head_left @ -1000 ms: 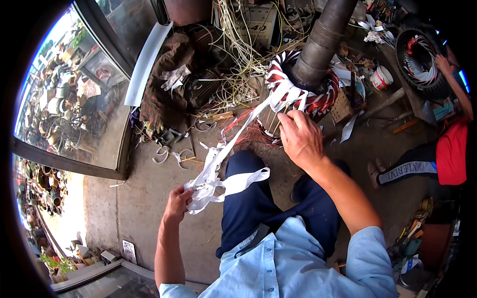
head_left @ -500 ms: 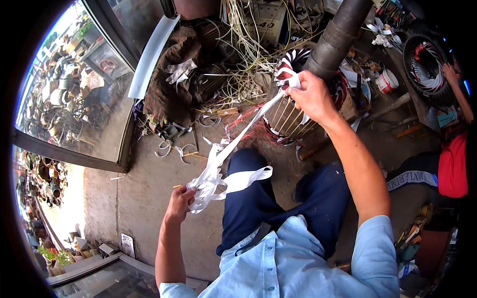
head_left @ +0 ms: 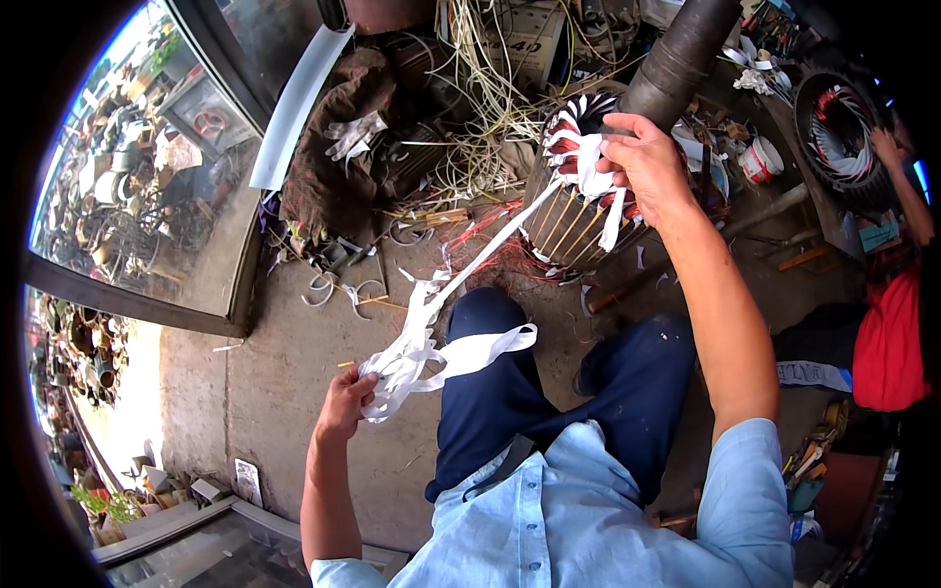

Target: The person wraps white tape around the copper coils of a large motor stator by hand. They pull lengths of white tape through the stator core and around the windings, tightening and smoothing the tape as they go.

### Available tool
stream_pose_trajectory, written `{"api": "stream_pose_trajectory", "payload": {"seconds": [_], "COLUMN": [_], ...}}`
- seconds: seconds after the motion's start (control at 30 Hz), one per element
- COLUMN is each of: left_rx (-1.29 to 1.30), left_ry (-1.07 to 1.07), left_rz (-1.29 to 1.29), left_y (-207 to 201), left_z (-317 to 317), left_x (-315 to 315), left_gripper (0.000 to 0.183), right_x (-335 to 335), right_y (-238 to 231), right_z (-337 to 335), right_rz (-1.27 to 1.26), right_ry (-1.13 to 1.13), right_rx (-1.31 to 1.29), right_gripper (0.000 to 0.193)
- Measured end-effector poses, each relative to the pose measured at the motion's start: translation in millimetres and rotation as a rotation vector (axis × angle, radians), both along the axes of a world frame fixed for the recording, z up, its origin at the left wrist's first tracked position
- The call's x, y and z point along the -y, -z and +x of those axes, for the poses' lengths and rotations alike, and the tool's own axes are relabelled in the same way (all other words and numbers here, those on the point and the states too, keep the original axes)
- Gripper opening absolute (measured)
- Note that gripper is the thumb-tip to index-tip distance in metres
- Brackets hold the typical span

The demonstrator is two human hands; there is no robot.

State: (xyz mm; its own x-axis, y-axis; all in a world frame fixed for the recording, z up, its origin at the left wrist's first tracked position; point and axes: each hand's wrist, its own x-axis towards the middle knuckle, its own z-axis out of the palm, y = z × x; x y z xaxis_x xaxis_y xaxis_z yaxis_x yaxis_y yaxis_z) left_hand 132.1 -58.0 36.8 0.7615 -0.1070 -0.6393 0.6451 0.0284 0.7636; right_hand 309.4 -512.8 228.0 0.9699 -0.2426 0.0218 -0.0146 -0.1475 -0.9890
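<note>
My left hand [head_left: 348, 397] grips a loose bundle of white tape [head_left: 417, 353] low at the left, above the concrete floor. A taut strip of that tape runs up and right to a motor winding [head_left: 573, 211] with red and white coils, mounted on a dark pipe [head_left: 681, 54]. My right hand [head_left: 642, 162] is closed on the tape at the top of the winding, beside the pipe. My knees in dark blue trousers sit just below the winding.
Tangled pale wires [head_left: 480, 108] and a brown cloth with a white glove [head_left: 353, 132] lie behind the winding. A small white can [head_left: 760, 159] stands at right. Another person in red [head_left: 887, 338] works on a round stator [head_left: 838, 122] at far right. A glass window [head_left: 137, 186] fills the left.
My right hand has moved up and right from in front of the winding to its top by the pipe, drawing the tape strip taut. My left hand stays put with the bundle.
</note>
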Motion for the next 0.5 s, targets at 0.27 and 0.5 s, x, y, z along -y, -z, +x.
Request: {"api": "stream_pose_trajectory", "payload": {"seconds": [0.27, 0.5], "left_rx": [0.073, 0.074], "left_ry": [0.037, 0.082], "left_rz": [0.121, 0.277], "left_y": [7, 17], "left_z": [5, 7], "left_x": [-22, -48], "left_gripper": [0.010, 0.012], "right_x": [12, 6], "right_y": [0, 0], "right_z": [-4, 3], "right_rz": [0.123, -0.791], "right_ry": [-0.013, -0.074], "right_rx": [-0.094, -0.036], "right_gripper": [0.037, 0.042]}}
